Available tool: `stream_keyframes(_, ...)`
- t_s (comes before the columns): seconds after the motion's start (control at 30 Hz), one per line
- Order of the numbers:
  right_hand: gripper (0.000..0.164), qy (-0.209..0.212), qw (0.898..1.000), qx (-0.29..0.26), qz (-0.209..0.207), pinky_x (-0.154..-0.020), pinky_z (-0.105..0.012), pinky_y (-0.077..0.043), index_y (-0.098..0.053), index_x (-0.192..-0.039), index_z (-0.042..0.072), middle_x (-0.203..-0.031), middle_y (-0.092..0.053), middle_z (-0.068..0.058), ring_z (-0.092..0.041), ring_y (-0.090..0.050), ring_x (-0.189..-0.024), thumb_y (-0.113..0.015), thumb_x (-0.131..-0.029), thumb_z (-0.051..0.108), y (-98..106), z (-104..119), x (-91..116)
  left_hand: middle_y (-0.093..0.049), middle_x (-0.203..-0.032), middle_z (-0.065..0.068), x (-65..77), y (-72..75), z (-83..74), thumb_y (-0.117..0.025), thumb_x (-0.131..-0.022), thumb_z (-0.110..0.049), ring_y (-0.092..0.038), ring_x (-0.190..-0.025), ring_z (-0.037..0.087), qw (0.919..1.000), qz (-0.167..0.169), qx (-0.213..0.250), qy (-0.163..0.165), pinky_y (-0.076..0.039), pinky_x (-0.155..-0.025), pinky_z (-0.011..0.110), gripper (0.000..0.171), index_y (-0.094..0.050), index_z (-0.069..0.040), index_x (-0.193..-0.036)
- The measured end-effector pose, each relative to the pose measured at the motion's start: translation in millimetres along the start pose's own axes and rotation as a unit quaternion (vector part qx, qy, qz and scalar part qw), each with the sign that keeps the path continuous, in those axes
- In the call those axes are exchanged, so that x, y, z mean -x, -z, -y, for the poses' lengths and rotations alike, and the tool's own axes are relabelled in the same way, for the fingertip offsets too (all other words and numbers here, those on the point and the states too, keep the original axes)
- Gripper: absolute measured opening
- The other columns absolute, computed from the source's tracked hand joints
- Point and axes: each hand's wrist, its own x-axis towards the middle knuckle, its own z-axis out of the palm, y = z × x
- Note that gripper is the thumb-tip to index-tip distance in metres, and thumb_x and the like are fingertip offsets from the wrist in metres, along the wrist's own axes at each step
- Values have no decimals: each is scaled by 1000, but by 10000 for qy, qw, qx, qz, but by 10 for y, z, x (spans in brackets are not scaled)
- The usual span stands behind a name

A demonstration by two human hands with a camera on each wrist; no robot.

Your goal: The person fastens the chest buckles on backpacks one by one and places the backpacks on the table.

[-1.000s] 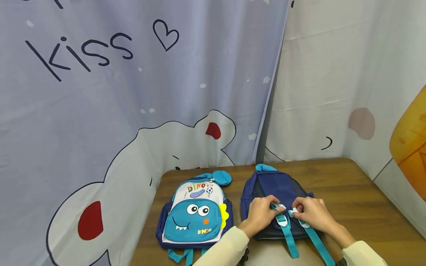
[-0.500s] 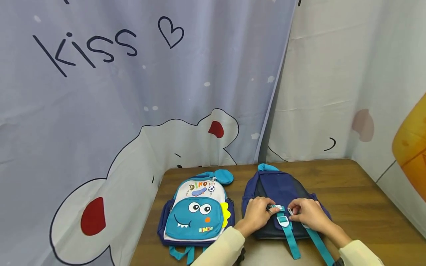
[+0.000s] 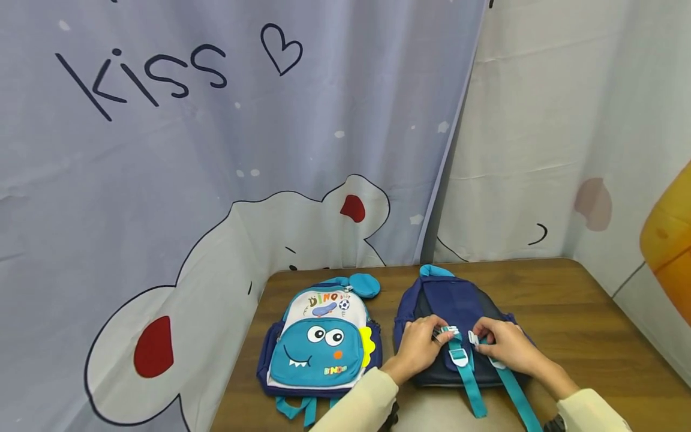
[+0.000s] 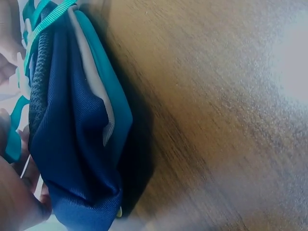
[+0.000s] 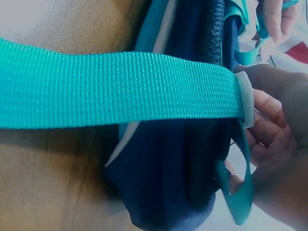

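A navy backpack (image 3: 450, 303) lies on the table with its back panel and teal straps (image 3: 472, 393) facing up. My left hand (image 3: 418, 348) pinches a white buckle half (image 3: 450, 329) on the left strap. Close by, my right hand (image 3: 504, 345) holds the other white buckle half (image 3: 473, 338) between thumb and fingers. A small gap separates the two halves. White strap adjusters (image 3: 459, 357) sit just below them. In the right wrist view a wide teal strap (image 5: 120, 91) runs past the bag's side to a white adjuster (image 5: 245, 98) beside my right hand (image 5: 284, 139).
A second backpack (image 3: 315, 354) with a dinosaur face lies front up at the left, a round teal pouch (image 3: 364, 285) at its top. Both rest on a brown wooden table (image 3: 572, 312). A printed curtain (image 3: 324, 120) hangs close behind the table's far edge.
The right buckle half has turned and now stands out beyond the fingertips, facing the left one. Both hands stay over the same spot on the backpack, and the head view has shifted slightly.
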Motion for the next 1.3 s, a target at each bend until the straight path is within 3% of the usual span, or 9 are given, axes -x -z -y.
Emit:
stream_keyframes(0.17,23,269,9988,87,-403,-69,-26,-42,-73,-98,20,-83,-64,12,-2,-54,-74,-89,-83,12,42,29,-7,-76,-104,-15,1,10,-3,-69,-101,-43,-65,-96,-1,9996,-78,238,-139,-38,-83,22,22,-73,-25,-114)
stream_keyframes(0.27,23,391,9970,239,-623,-73,-32,-39,-76,-98,22,-82,-63,16,-4,-54,-75,-88,-82,10,53,41,-8,-75,-105,-15,-14,14,-14,-68,-102,-42,-64,-96,-1,9990,-36,419,-166,-40,-83,23,21,-72,-26,-115)
stream_keyframes(0.5,22,282,9964,335,-729,-77,-36,-33,-78,-101,22,-88,-67,17,-8,-56,-79,-87,-84,12,80,78,-9,-74,-105,-14,-47,16,-22,-67,-103,-41,-64,-97,-2,9976,16,662,-195,-46,-89,26,20,-71,-26,-117)
stream_keyframes(0.9,22,382,9939,360,-975,-77,-36,-32,-78,-101,20,-99,-74,8,-11,-60,-83,-87,-83,10,65,97,2,-75,-106,-14,-33,1,-97,-68,-102,-42,-67,-101,1,9990,75,343,-262,-46,-87,26,23,-73,-26,-117)
stream_keyframes(1.13,23,470,9928,341,-1049,-77,-37,-33,-79,-100,21,-100,-74,10,-7,-59,-82,-88,-83,9,50,102,57,-76,-106,-13,-23,-63,-111,-68,-102,-44,-67,-100,0,9985,-3,211,-496,-48,-88,26,24,-73,-26,-118)
stream_keyframes(1.3,22,704,9914,473,-998,-76,-36,-33,-81,-104,18,-99,-75,10,-7,-61,-82,-88,-84,11,33,137,20,-77,-107,-14,-10,-80,-106,-68,-101,-44,-68,-100,1,9991,-36,80,-407,-46,-87,26,24,-74,-27,-117)
